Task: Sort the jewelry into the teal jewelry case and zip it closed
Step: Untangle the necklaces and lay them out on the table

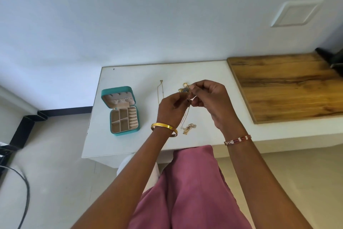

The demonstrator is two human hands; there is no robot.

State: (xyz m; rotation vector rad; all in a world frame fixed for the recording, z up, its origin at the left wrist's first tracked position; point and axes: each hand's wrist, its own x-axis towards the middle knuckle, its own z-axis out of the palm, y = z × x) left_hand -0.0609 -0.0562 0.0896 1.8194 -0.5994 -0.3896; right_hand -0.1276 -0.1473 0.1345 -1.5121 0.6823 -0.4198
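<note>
i see both my left hand (171, 110) and right hand (209, 102) pinching a thin gold chain (185, 117) above the desk (130, 76); the open teal jewelry case (122, 110) sits left, near the desk's edge, bare surface between.

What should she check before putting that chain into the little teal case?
1. Case open, lid up: ok.
2. Compartments free: ok as far as can be seen, no jewelry visible in them.
3. Chain held: ok, left hand and right hand both pinch its top end.
4. Chain clear of the table: not ok, its lower end hangs down to a small pile there.
5. Chain free of tangles with that pile: cannot tell, too fine.
6. Path to the case clear: ok, though another chain lies between.
</note>
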